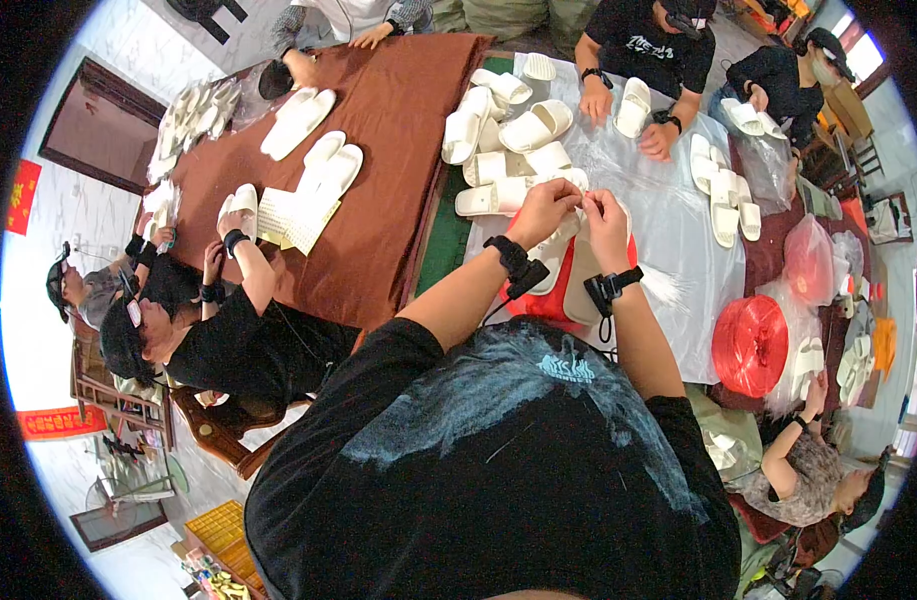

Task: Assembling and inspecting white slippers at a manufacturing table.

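My left hand (542, 213) and my right hand (608, 234) meet over the table, fingertips pinched together almost touching. Whatever lies between them is too small or hidden to make out. Just below them is a pair of pale slippers, with one slipper (582, 284) close under my right hand. Red plastic (550, 304) shows around and beneath this pair. Past my left hand, a pile of cream slippers (534, 126) spreads over the plastic-covered table.
Clear plastic sheeting (683, 300) covers the table; a red roll of plastic twine (749, 345) stands to the right. More slippers (724, 205) lie beyond. A brown-clothed table (398, 130) adjoins at left. Co-workers handle slippers on several sides, one person (646, 45) directly opposite.
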{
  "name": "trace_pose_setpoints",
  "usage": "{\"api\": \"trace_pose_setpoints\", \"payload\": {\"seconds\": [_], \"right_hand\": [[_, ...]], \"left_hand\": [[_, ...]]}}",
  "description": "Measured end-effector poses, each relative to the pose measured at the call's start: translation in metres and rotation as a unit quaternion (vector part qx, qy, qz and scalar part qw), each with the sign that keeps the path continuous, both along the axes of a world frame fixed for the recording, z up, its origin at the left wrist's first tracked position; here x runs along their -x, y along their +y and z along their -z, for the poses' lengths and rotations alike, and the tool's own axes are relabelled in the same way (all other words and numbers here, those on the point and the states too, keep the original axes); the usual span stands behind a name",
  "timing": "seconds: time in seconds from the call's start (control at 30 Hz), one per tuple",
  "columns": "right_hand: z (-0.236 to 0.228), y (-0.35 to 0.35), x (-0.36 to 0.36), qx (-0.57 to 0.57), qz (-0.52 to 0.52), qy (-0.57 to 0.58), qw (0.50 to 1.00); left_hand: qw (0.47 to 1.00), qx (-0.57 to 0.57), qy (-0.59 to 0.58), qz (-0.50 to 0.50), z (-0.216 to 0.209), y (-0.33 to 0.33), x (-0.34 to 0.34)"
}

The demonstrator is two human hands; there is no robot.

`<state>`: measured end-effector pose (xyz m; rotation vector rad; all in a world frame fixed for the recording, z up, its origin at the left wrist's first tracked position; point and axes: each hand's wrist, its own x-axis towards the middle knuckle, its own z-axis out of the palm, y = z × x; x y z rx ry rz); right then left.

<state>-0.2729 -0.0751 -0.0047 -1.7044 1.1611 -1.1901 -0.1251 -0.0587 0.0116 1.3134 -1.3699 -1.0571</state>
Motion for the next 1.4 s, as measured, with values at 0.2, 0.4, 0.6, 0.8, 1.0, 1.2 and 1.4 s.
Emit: {"api": "trace_pose_setpoints", "payload": {"seconds": [0.2,0.4,0.6,0.8,1.0,1.2,1.4], "right_hand": [[-0.001,0.001,0.002,-0.026,-0.013,-0.046,0.998],[-0.018,0.007,0.008,-0.046,0.008,-0.037,0.998],[-0.035,0.032,0.014,0.173,-0.045,0.304,0.936],[-0.025,0.029,0.005,0.142,-0.02,0.419,0.896],[-0.024,0.023,-0.007,0.115,0.002,0.46,0.881],[-0.025,0.025,0.005,0.102,0.015,0.439,0.892],[-0.028,0.038,0.067,0.097,0.093,0.411,0.902]], "left_hand": [[0.999,0.007,0.033,0.001,-0.001,0.002,-0.002],[0.99,-0.038,0.132,-0.022,0.006,0.0,-0.006],[0.983,-0.055,0.17,-0.042,0.005,0.001,-0.011],[0.992,-0.031,0.117,-0.038,0.005,-0.002,-0.008],[0.979,-0.033,0.195,-0.048,0.013,-0.002,-0.013],[0.981,-0.063,0.182,-0.037,0.005,0.006,-0.007],[0.998,-0.017,0.06,0.023,0.004,0.02,-0.017]]}}
